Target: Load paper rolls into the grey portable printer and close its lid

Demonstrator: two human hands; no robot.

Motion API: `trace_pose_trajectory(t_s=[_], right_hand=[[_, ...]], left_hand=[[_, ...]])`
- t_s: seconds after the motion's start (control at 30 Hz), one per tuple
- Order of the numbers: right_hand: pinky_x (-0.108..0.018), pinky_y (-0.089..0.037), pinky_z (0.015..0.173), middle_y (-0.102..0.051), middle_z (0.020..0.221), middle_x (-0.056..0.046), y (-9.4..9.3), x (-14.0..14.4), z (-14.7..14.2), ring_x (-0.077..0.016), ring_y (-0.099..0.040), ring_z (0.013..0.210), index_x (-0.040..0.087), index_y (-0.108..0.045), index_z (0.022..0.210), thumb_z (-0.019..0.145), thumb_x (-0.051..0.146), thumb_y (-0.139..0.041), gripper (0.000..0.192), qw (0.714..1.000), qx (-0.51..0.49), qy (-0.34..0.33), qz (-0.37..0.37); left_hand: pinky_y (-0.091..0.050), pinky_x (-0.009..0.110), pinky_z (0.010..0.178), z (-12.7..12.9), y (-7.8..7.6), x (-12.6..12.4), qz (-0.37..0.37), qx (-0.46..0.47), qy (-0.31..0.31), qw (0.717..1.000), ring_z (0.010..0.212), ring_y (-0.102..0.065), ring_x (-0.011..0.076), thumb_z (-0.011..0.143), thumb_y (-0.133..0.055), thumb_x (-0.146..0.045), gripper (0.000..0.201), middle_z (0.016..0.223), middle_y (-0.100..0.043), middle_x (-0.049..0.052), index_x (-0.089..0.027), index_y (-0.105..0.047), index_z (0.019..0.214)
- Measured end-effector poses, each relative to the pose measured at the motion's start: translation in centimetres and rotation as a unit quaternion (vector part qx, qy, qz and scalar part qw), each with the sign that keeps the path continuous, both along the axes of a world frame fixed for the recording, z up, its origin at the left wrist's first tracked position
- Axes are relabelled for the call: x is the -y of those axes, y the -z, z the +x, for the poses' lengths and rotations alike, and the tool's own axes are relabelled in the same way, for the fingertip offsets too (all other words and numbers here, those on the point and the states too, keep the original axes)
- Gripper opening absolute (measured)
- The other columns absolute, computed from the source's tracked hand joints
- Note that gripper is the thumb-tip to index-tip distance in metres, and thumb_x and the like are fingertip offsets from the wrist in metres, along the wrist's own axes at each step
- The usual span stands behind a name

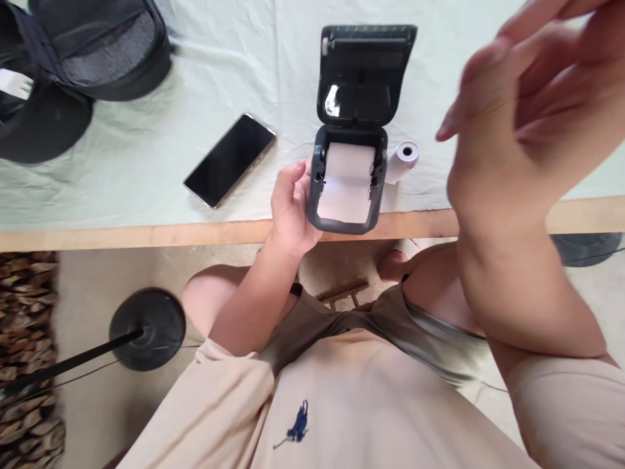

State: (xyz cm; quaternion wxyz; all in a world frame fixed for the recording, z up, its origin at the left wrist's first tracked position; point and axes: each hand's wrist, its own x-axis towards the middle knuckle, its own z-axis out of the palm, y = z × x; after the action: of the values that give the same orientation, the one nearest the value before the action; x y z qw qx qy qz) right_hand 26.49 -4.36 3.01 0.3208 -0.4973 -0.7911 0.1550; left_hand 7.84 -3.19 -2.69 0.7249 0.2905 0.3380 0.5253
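In my left hand [294, 212] is a dark grey portable receipt printer [348, 228], gripped by its left side at the table's front edge. Its lid [364, 71] stands open, tipped away from me. White paper [347, 185] lies inside the compartment, its loose end spread toward the front. Just right of the printer a small white paper roll [404, 159] with a dark core rests on the cloth. My right hand [532, 111] is raised close to the camera at the upper right, fingers loosely bent and apart. Nothing shows in it, though part of it is beyond the frame.
A smartphone [230, 161] with a dark screen lies left of the printer. An open black case [112, 58] occupies the far left, with a white object [15, 83] in it. Pale green cloth [234, 52] covers the wooden-edged table. A round black stand base [146, 329] is on the floor.
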Motion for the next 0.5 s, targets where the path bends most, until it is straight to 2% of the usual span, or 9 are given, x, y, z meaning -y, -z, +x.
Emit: trace_pose_trajectory(t_s=[0.17,0.27,0.4,0.5], right_hand=[[-0.046,-0.060,0.082,-0.079,0.116,-0.004,-0.4,-1.0,-0.1,-0.0323,-0.074,0.104,0.038,-0.065,0.130,0.095,0.044,-0.071,0.036,0.999,0.029,0.019,0.005],[-0.047,-0.056,0.071,-0.081,0.116,-0.003,-0.8,-1.5,-0.1,-0.0309,-0.073,0.086,0.038,-0.068,0.124,0.088,0.035,-0.073,0.036,0.995,0.094,0.024,-0.008],[-0.048,-0.048,0.061,-0.081,0.113,-0.002,-1.4,-1.4,-0.5,-0.0340,-0.072,0.085,0.043,-0.069,0.118,0.085,0.031,-0.071,0.036,0.977,0.200,0.061,-0.029],[-0.048,-0.048,0.060,-0.080,0.100,-0.003,-1.1,-1.3,-0.6,-0.0342,-0.071,0.081,0.045,-0.068,0.116,0.086,0.033,-0.070,0.033,0.975,0.203,0.080,-0.039]], left_hand=[[-0.062,0.049,0.107,0.0,0.1,-0.1,-0.003,-0.001,-0.002,1.000,0.148,-0.059,0.0424,0.099,-0.044,-0.079,0.063,0.110,-0.080,0.015,-0.023,-0.073,0.094],[-0.062,0.049,0.107,0.0,0.1,0.1,-0.016,0.002,0.005,1.000,0.147,-0.059,0.0416,0.098,-0.049,-0.077,0.058,0.108,-0.078,0.014,-0.024,-0.071,0.094],[-0.062,0.049,0.107,0.1,-0.3,0.3,-0.007,0.025,0.034,0.999,0.145,-0.061,0.0410,0.096,-0.055,-0.071,0.048,0.107,-0.076,0.013,-0.025,-0.068,0.094],[-0.060,0.051,0.111,0.2,-0.8,0.6,-0.007,0.050,0.045,0.998,0.146,-0.061,0.0392,0.101,-0.052,-0.059,0.038,0.109,-0.075,0.011,-0.024,-0.066,0.100]])
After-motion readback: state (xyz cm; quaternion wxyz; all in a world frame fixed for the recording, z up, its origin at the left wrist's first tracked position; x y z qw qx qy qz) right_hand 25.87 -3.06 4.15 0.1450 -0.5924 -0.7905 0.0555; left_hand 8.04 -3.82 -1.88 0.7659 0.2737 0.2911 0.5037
